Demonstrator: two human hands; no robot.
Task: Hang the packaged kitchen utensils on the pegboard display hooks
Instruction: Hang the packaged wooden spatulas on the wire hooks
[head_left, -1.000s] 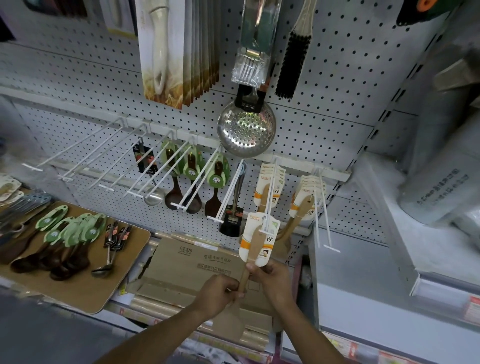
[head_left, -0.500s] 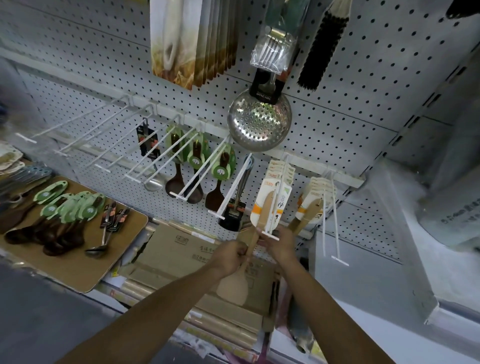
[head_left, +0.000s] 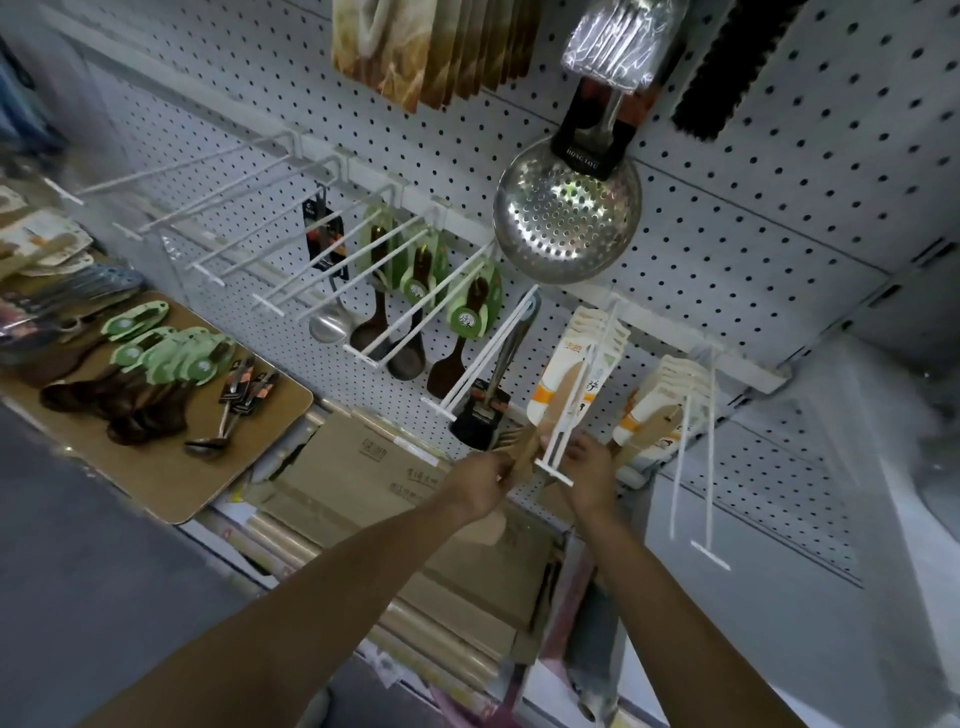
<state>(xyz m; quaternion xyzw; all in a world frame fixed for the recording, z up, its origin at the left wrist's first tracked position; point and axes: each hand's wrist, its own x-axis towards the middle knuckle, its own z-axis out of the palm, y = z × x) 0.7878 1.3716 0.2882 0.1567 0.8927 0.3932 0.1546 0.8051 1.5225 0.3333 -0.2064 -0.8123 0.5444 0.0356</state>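
- Packaged wooden spatula (head_left: 558, 395) at centre right of the frame, its white-and-orange card threaded on a white double-wire hook (head_left: 569, 410), wooden handle running down to the hands.
- Left hand (head_left: 480, 480) just below it, fingers curled round the spatula's wooden handle.
- Right hand (head_left: 587, 467) beside the hook's front end, fingers pinching the lower edge of the card next to the hook's crossbar; thumb placement hard to tell.
- More cards of the same kind (head_left: 597, 332) stacked behind on the same hook, against the pegboard (head_left: 727, 249).
- To the right, a second stack of carded wooden spatulas (head_left: 660, 410) on a neighbouring hook.
- To the left, a black-headed utensil (head_left: 480, 415) on its own hook, then green-carded dark wooden spoons (head_left: 415, 312) and a metal ladle (head_left: 330, 322).
- Further left, bare white hooks (head_left: 208, 208) jutting from the board.
- Above centre, a perforated steel skimmer (head_left: 566, 213); at the top edge, flat tan packages (head_left: 436, 47) and a black brush (head_left: 711, 88).
- At left of the frame, a brown board (head_left: 171, 467) bearing loose green-carded spoons (head_left: 156, 364) and small carded metal spoons (head_left: 234, 405).
- Below the hands, flattened cardboard cartons (head_left: 363, 467).
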